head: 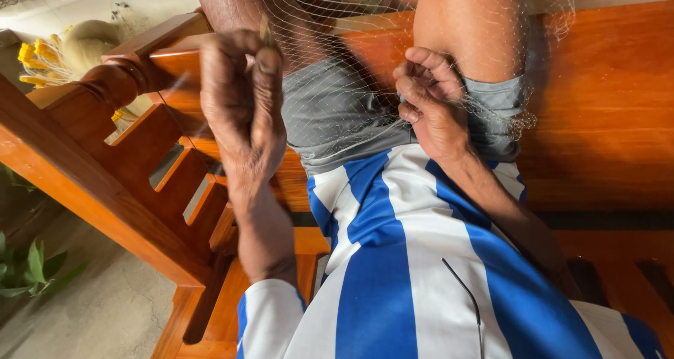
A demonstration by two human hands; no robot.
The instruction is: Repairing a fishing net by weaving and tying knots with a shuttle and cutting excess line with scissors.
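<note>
Fine net (330,113) draped over lap and knees on wooden bench (604,120). Left hand (242,99) raised, grip pinched together on thin netting needle (265,30). Right hand (432,99) curled, fingers clamped on bunched net near right thigh. Yellow floats (31,57) far left.

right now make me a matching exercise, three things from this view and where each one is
Things:
1. left hand
2. right hand
3. fine net

Places:
a. draped over the lap and knees
b. raised near the wooden armrest, pinching a thin tool
c. curled into the mesh by the grey shorts

Pairs: 1-b, 2-c, 3-a
</note>
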